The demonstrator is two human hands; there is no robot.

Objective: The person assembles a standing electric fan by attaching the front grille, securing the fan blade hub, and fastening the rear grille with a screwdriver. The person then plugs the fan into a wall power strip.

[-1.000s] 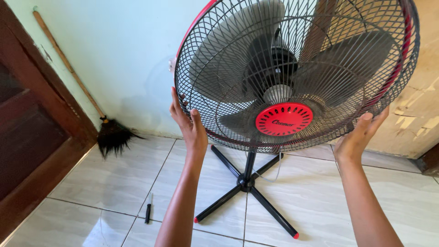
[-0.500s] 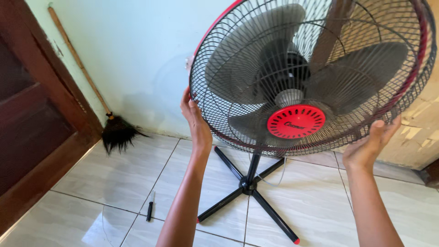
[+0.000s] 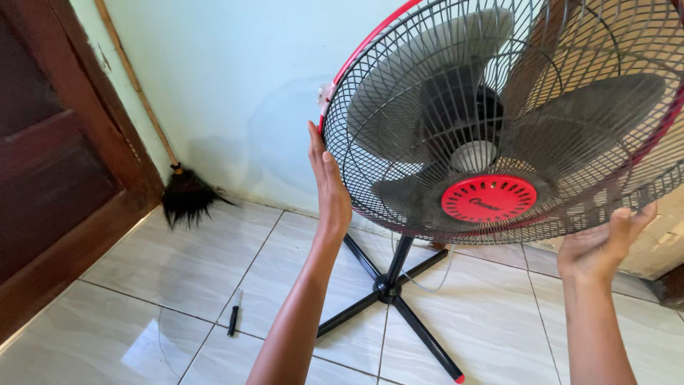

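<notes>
You stand on a shiny tile floor (image 3: 178, 271) by a blue wall (image 3: 235, 93). Your left hand (image 3: 329, 187) and right hand (image 3: 598, 246), both open flat, press the fan cage (image 3: 399, 107).

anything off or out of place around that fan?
A few things. A black screwdriver lies loose on the floor tiles, left of the fan's cross base. The fan grille tilts downward, with the left hand and right hand at its rim. No damage shows.
</notes>
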